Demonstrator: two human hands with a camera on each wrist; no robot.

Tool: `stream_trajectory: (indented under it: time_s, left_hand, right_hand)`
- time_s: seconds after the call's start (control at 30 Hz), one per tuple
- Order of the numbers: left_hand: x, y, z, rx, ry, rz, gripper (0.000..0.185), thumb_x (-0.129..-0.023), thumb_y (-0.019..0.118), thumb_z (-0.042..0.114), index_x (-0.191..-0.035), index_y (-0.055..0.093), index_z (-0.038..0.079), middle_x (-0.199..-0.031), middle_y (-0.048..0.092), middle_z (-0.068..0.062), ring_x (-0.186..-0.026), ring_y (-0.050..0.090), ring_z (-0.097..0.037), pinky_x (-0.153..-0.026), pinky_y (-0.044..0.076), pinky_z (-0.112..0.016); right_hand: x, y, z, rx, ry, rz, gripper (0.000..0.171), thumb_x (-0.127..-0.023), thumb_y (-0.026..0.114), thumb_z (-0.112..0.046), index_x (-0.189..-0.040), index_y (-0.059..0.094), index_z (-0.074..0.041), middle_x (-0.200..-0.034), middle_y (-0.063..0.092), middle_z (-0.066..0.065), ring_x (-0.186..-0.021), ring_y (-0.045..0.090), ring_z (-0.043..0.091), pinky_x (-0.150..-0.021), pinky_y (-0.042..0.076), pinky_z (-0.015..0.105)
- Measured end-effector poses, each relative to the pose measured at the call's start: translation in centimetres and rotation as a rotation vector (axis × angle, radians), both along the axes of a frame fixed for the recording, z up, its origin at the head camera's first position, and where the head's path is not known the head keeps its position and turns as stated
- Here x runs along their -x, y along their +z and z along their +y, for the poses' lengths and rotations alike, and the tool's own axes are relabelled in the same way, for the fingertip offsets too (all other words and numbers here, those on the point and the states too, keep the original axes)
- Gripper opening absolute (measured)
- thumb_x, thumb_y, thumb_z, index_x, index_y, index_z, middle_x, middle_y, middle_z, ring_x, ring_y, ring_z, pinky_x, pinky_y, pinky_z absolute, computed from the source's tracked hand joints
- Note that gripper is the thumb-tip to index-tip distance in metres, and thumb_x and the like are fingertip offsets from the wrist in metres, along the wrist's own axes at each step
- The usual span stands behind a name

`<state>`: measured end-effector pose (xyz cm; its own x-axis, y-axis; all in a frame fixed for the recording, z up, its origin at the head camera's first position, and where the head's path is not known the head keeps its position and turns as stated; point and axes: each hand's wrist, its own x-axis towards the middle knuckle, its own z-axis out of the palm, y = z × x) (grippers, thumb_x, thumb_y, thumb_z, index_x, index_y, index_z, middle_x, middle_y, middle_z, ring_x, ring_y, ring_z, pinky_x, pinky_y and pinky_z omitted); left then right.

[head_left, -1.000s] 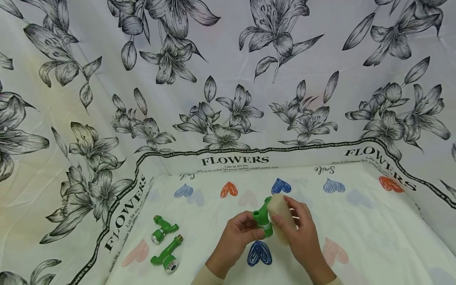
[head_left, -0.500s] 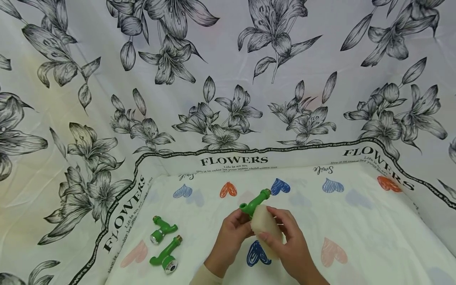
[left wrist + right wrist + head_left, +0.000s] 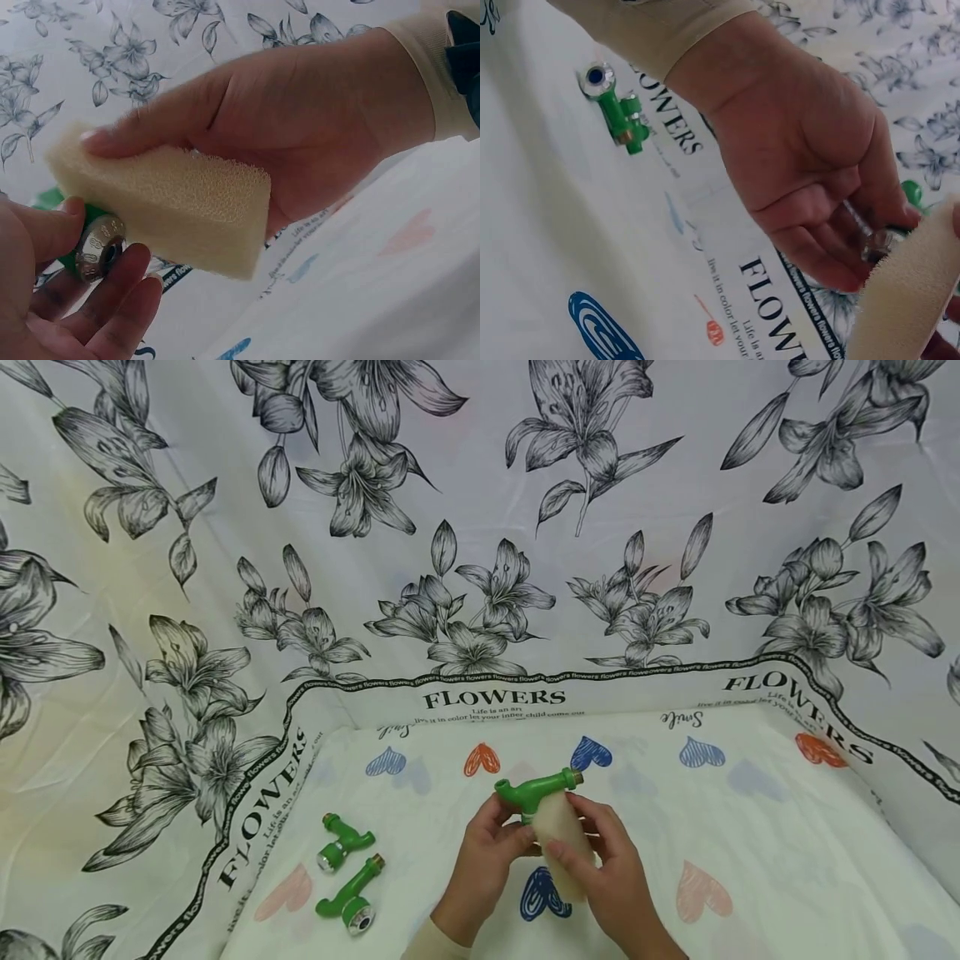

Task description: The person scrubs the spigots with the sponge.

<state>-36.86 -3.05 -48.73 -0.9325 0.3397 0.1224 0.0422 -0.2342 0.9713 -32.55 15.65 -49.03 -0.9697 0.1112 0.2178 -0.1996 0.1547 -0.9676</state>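
Note:
A green tap [image 3: 536,792] is gripped by the fingers of my left hand [image 3: 480,864], its threaded brass end pointing right. The tap's silver knob [image 3: 101,247] sits between those fingers in the left wrist view. My right hand [image 3: 615,872] grips a pale cream sponge block [image 3: 564,847], thumb on the near face and fingers behind. In the head view the sponge lies against the tap and hides part of its lower body. The right wrist view catches the sponge [image 3: 907,296] beside the left hand [image 3: 802,142].
Two more green taps lie on the left of the heart-print cloth, one farther back [image 3: 343,843] and one nearer [image 3: 351,897]. A floral-print curtain [image 3: 465,610] rises behind the work surface and along its left and right sides.
The tap has turned in my left hand from steep to nearly level, its threaded end swinging right. My right hand and the sponge have shifted left and nearer me since a second ago.

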Motion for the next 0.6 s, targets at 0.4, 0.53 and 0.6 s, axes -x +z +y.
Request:
stream_trajectory:
  time_s: [0.4,0.53,0.6]
  left_hand:
    - [0.1,0.2,-0.5,0.021,-0.097,0.022,0.039,-0.107,0.070,0.007,-0.146,0.063,0.001,-0.128,0.072,-0.018,-0.107,0.077,-0.030,-0.095,0.063,-0.047]
    - [0.4,0.0,-0.4,0.048,-0.050,0.035,0.037,-0.106,0.073,0.008,-0.142,0.068,0.001,-0.126,0.073,-0.018,-0.105,0.077,-0.028,-0.094,0.063,-0.045]
    - [0.4,-0.1,-0.4,0.059,-0.012,0.035,0.036,-0.104,0.075,0.007,-0.140,0.070,0.001,-0.126,0.073,-0.017,-0.103,0.076,-0.027,-0.094,0.064,-0.044]
  right_hand:
    - [0.8,-0.7,1.2,0.047,-0.028,-0.021,0.044,-0.103,0.080,-0.026,-0.144,0.065,-0.018,-0.133,0.062,0.005,-0.112,0.062,0.030,-0.089,0.061,0.030]
    - [0.6,-0.7,0.8,0.051,-0.015,-0.041,0.045,-0.103,0.080,-0.028,-0.145,0.064,-0.019,-0.134,0.062,0.004,-0.112,0.062,0.029,-0.091,0.060,0.030]
    - [0.4,-0.7,0.6,0.055,0.005,-0.037,0.046,-0.103,0.080,-0.027,-0.146,0.064,-0.019,-0.136,0.061,0.003,-0.114,0.061,0.028,-0.093,0.059,0.031]
